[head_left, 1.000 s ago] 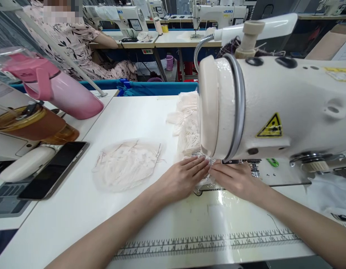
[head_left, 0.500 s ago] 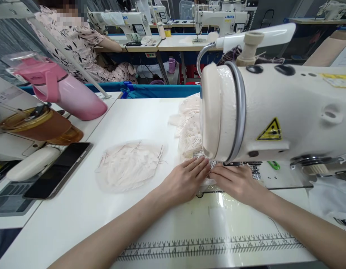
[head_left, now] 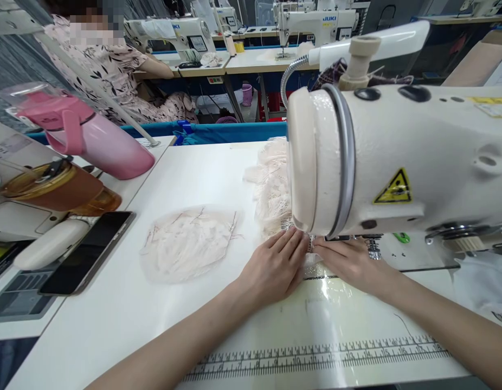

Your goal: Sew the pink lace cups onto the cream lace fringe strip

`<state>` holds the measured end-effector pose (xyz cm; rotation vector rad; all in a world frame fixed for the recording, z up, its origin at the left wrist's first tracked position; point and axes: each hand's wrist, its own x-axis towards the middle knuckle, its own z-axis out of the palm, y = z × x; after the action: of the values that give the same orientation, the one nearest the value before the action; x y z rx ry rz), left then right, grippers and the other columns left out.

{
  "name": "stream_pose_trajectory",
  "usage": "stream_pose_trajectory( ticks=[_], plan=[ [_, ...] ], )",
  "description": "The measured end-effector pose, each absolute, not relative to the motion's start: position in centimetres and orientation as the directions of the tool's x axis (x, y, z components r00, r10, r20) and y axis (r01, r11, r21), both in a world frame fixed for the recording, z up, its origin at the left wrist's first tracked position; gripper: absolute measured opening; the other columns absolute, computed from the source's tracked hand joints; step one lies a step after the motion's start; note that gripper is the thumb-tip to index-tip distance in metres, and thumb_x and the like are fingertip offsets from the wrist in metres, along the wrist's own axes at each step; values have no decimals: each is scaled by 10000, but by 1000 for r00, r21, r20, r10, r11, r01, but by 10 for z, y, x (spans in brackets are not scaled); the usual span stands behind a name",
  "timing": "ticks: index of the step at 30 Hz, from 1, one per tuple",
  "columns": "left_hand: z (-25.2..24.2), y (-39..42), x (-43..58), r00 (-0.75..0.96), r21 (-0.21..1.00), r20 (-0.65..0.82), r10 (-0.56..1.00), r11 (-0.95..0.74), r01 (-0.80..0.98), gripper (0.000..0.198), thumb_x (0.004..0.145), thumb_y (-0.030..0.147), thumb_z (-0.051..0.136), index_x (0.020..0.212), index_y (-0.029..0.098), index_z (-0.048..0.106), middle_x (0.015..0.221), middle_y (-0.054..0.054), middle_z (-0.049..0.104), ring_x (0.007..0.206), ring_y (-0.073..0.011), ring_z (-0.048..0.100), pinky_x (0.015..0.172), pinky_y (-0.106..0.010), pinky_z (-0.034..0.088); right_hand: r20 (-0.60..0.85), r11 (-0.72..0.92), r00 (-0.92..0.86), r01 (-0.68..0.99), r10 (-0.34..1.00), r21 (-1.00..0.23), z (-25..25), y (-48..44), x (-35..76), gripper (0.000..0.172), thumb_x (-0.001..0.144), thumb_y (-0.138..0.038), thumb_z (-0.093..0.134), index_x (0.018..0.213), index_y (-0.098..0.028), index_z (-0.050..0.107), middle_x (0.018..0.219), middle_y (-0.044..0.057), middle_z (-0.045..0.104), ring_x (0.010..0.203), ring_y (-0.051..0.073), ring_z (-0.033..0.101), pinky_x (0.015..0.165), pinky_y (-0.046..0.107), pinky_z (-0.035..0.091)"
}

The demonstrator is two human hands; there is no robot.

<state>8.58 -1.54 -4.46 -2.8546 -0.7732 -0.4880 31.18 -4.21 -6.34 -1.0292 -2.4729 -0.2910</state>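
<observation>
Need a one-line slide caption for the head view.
Left hand and right hand rest on crumpled pale lace fabric at a cream rounded sewing machine.

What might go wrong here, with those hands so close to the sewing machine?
A pricked finger is possible: the left hand and right hand touch the pale lace fabric right by the head of the sewing machine, though the needle is hidden from view.

The lace might also pucker or catch, since it lies bunched up beyond the left hand.
</observation>
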Motion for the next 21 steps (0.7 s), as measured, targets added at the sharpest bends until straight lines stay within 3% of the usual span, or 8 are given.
stream_pose_trajectory(
  ticks=[11,16,21],
  plan=[
    [-47,-16,83,833,-94,312,457,-858,505,401,927,257,398,1257,82,543,1210,-164,632,1175,-292,576,959,-432,492,436,617,-592,780,677,100,-60,-48,315,385,874,-80,523,1209,-261,578,1079,10,685,873,144,640,726,290,506],
    [-46,-15,83,826,-89,298,478,-848,523,412,927,259,395,1294,115,515,1214,-139,633,1206,-287,551,959,-421,487,424,626,-586,778,690,58,-45,-44,312,431,856,8,417,1159,-242,595,929,8,699,788,118,650,649,233,500],
    [-46,-13,82,805,-60,336,489,-842,537,409,925,286,406,1283,128,521,1235,-130,621,1256,-288,506,1009,-431,450,432,663,-564,740,703,-112,-44,-39,311,443,877,-17,390,1181,-273,586,934,10,698,814,130,668,619,225,518]
  ],
)
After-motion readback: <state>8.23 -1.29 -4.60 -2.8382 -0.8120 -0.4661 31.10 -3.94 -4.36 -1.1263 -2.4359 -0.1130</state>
